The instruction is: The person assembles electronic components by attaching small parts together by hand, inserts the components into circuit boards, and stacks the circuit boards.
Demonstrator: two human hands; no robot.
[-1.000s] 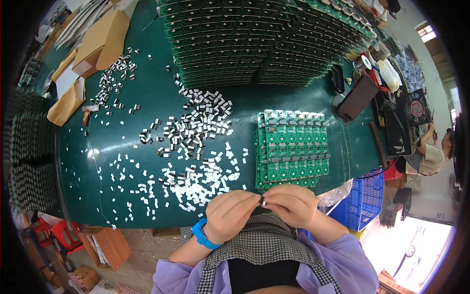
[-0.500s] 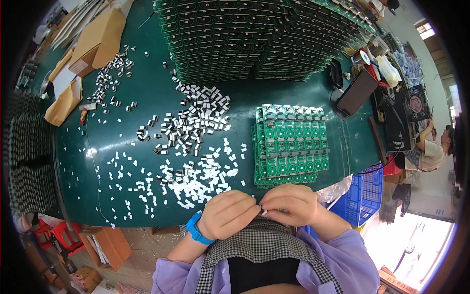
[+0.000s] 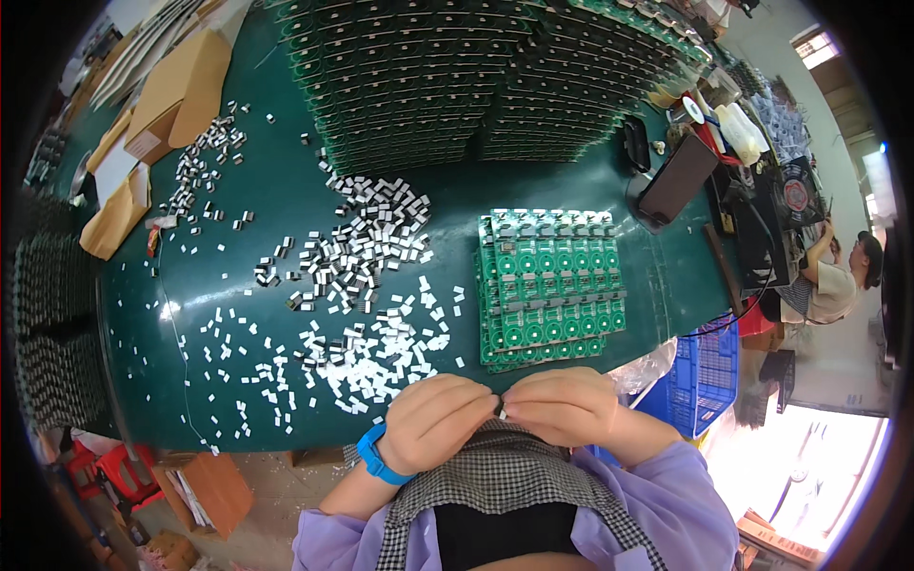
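Over the table's near edge, my left hand (image 3: 440, 419), with a blue band on its wrist, and my right hand (image 3: 562, 402) meet at their fingertips. Both are closed in a pinch on a small black-and-white component (image 3: 501, 410), mostly hidden by the fingers. Beyond my left hand lie many loose white pieces (image 3: 367, 371), with a heap of small black-and-white components (image 3: 371, 233) behind them. Past my right hand, a stack of green circuit boards (image 3: 550, 285) rests on the table.
Tall rows of circuit boards (image 3: 409, 86) stand at the back. A phone on a stand (image 3: 678, 179) is at the right, above a blue crate (image 3: 703, 376) beside the table. Open cardboard boxes (image 3: 176, 95) lie far left. Another person (image 3: 833, 276) sits at far right.
The table and its contents have shifted slightly left in view. My fingertips stay together around the small component, and less of its white part shows now.
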